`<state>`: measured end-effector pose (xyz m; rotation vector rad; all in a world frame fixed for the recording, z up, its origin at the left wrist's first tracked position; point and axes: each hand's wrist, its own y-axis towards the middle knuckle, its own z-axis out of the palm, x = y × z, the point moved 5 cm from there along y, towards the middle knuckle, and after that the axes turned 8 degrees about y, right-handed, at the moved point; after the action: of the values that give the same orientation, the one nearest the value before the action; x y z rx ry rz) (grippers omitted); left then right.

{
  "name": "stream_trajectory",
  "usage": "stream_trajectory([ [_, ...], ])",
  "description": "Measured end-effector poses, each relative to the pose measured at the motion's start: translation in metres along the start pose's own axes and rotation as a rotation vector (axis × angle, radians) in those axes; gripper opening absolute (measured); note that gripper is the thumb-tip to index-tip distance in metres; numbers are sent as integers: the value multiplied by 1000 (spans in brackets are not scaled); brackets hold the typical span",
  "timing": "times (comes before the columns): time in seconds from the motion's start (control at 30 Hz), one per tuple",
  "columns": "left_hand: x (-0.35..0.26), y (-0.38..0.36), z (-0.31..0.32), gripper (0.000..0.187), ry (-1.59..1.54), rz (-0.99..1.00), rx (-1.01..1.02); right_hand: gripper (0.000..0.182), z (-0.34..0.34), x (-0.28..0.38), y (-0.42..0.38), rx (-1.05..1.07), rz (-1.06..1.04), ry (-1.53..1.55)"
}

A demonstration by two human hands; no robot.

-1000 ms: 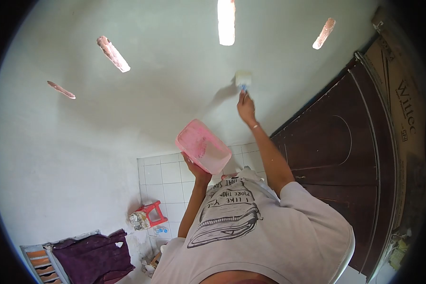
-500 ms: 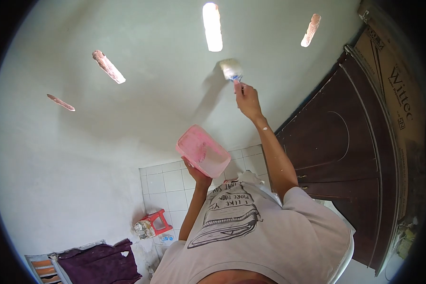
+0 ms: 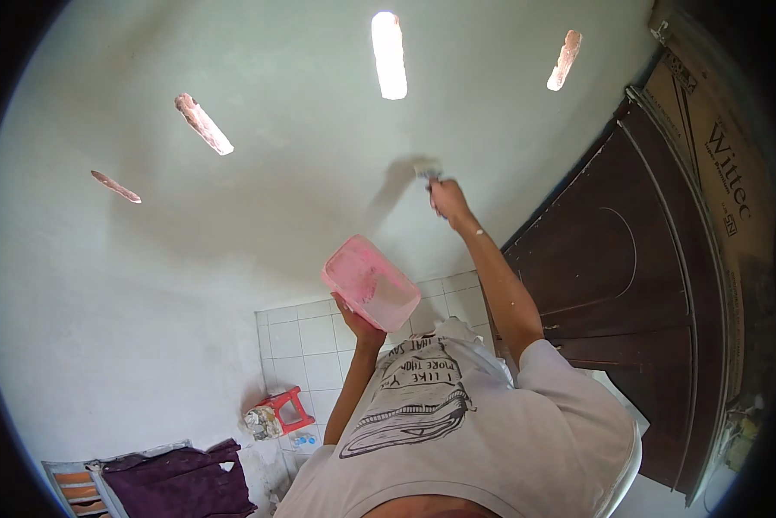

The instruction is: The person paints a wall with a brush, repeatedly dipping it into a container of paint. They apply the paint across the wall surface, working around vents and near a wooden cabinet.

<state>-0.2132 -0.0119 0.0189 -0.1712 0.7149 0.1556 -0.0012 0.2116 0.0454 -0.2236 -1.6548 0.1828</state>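
My right hand is closed round the handle of a paintbrush, its pale bristles against the light wall. The brush casts a shadow to its lower left. Lower down, my left hand grips a pink plastic tub from beneath and along its side. White paint shows in the tub's lower part, and pink patches show through on its inner surface. The fingers under the tub are partly hidden.
Several slots pierce the wall higher up, one brightly lit. A dark wooden wardrobe stands to my right, with a cardboard box on it. Low on the left are a red stool and a purple cloth.
My right hand has drawn the paintbrush down the wall, away from the bright slot. The tub in my left hand stays nearly where it was.
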Motion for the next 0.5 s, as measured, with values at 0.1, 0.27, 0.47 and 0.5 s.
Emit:
stream_trajectory([
  [0.1,6,1,-10,73,-27,-54,-47,47,9,115,-66,-36,-207,29],
  [0.27,13,0,-21,73,-63,-92,-107,49,25,115,-41,-206,-738,-242],
  [0.47,6,-2,-18,71,-45,-31,-113,48,32,-42,-22,45,27,-296],
  [0.5,6,-6,-19,71,-57,-43,-112,47,27,-70,-19,7,82,-329],
])
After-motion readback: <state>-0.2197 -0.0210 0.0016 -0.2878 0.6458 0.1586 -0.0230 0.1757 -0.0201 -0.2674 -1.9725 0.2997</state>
